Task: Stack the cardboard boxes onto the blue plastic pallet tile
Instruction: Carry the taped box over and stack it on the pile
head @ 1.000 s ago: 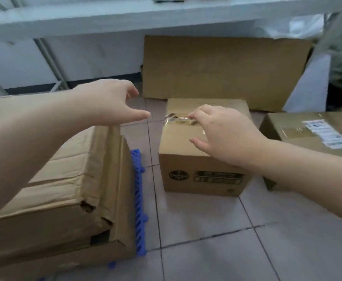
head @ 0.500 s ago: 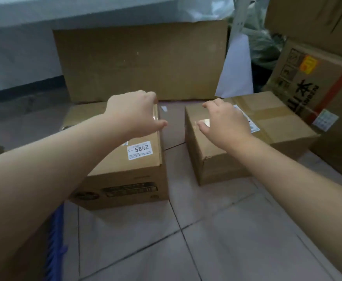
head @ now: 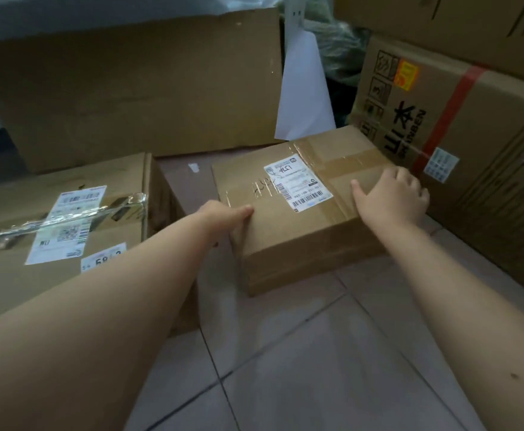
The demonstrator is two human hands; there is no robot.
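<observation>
Both hands on a taped cardboard box, floor level.

Left hand (head: 223, 213) clasps the near-left edge of the box (head: 291, 231), thumb on top; right hand (head: 391, 197) lies spread across its far-right top, fingers curled over the edge. Box shut, contents unseen; brown tape bands, white shipping label (head: 298, 181) between the hands. Left of the left hand, a larger carton (head: 62, 219) with shiny clear tape and labels. Right of the right hand, a printed carton (head: 459, 126) with a red stripe. Pale tiled floor (head: 301, 368) beneath the arms. Pallet tile not visible.
</observation>
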